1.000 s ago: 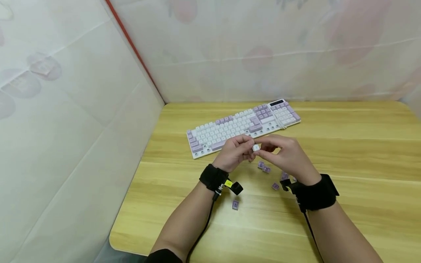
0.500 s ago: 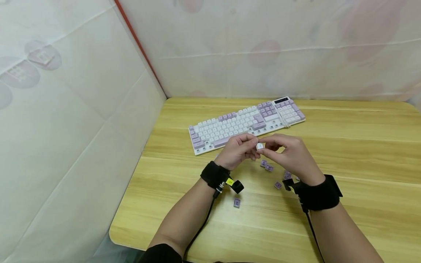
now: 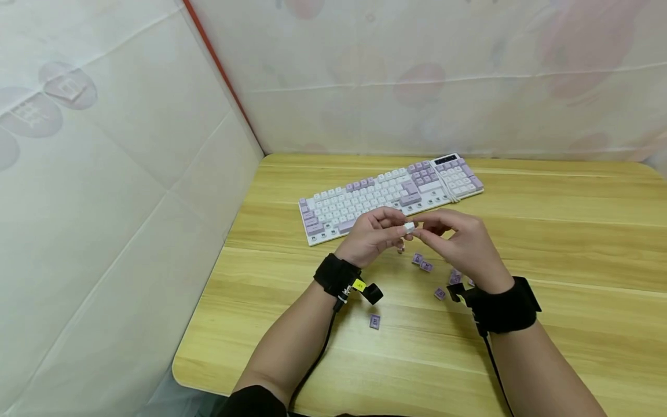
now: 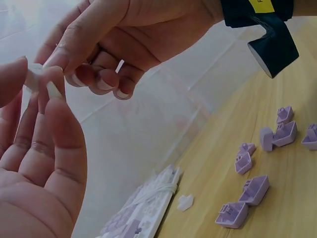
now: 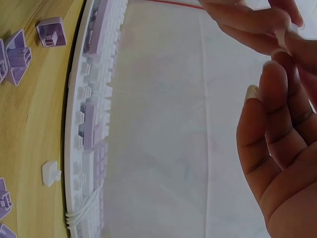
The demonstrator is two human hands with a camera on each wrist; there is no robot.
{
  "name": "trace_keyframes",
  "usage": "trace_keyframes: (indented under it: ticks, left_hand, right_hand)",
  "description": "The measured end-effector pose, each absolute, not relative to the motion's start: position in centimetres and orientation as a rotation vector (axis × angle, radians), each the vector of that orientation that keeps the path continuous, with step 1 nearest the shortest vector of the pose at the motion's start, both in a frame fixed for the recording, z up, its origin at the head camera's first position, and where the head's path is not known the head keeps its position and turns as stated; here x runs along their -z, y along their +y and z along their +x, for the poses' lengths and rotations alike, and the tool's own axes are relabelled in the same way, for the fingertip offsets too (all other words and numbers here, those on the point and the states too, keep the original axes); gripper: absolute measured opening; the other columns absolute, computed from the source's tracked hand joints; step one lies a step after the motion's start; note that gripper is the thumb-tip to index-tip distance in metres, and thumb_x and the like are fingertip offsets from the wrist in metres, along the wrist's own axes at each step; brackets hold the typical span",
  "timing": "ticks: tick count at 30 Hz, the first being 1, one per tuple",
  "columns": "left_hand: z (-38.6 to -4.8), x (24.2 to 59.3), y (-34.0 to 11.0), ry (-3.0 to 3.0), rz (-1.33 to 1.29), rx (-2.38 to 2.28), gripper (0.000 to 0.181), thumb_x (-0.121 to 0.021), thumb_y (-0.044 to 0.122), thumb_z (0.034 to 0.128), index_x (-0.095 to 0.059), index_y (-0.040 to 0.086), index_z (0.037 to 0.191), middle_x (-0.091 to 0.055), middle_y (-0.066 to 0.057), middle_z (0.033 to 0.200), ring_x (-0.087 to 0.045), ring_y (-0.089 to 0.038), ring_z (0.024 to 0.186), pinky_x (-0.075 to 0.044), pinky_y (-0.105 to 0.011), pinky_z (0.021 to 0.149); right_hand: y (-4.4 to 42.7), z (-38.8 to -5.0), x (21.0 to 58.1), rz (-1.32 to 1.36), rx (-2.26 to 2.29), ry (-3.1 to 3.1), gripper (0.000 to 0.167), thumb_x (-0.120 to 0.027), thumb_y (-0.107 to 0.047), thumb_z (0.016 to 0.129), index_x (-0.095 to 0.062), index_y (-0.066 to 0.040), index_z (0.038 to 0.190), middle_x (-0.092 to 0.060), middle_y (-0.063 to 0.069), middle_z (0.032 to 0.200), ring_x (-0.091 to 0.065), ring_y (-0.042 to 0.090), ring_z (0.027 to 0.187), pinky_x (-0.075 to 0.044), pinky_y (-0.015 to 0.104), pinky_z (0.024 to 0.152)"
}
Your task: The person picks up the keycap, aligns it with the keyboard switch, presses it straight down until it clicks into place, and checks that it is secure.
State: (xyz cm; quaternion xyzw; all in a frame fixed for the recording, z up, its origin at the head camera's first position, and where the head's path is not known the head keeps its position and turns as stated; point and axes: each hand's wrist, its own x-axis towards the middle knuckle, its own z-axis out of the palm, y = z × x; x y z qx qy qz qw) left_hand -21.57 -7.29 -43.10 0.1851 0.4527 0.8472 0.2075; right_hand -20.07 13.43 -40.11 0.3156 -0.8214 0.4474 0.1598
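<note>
Between the fingertips of both hands, a small white keycap is held up just in front of the keyboard's near edge. My left hand pinches it by thumb and forefinger from one side. From the other side my right hand grips it, thumb below. Seen from the left wrist, the keycap is partly covered by fingertips. Behind the hands lies a white and purple keyboard, with bare switches along its front row.
Several loose purple keycaps are scattered on the wooden table, many with undersides up. A loose white keycap lies close to the keyboard. A pale cable is bundled around the keyboard. Fabric walls stand behind and at left.
The white keycap has been turned between the fingers, and its face points another way. My left hand has shifted slightly. The head view has moved a little; the keyboard and loose keycaps stay put.
</note>
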Motion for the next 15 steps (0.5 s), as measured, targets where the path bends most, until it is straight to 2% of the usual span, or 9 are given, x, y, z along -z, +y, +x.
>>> trace_keyframes:
  ticks: [7, 12, 15]
  left_hand:
    - [-21.4, 42.8, -7.0, 1.251, 0.449, -2.427, 0.038, -0.046, -0.014, 0.0943, -0.070, 0.015, 0.097, -0.073, 0.004, 0.092, -0.065, -0.011, 0.080, -0.052, -0.024, 0.069]
    - [-21.2, 42.7, -6.7, 1.224, 0.375, -2.479, 0.040, -0.046, -0.016, 0.0934, -0.070, 0.016, 0.092, -0.074, 0.006, 0.091, -0.066, -0.010, 0.079, -0.054, -0.025, 0.077]
    - [-21.1, 43.0, -6.5, 1.204, 0.375, -2.475, 0.041, -0.046, -0.017, 0.0931, -0.070, 0.015, 0.091, -0.074, 0.004, 0.088, -0.070, -0.012, 0.082, -0.057, -0.027, 0.082]
  right_hand:
    - [13.0, -19.9, 39.9, 0.904, -1.332, -2.253, 0.027, -0.077, 0.004, 0.081, -0.076, -0.012, 0.103, -0.069, -0.005, 0.085, -0.058, 0.003, 0.075, -0.047, 0.014, 0.069]
    - [12.6, -20.1, 40.5, 0.992, -1.241, -2.185, 0.039, -0.079, 0.007, 0.076, -0.075, -0.009, 0.111, -0.070, -0.001, 0.087, -0.059, 0.005, 0.076, -0.048, 0.016, 0.070]
    - [12.3, -20.2, 41.1, 0.990, -1.124, -2.162, 0.036, -0.080, 0.008, 0.075, -0.075, -0.006, 0.108, -0.070, 0.002, 0.086, -0.059, 0.007, 0.075, -0.047, 0.014, 0.068]
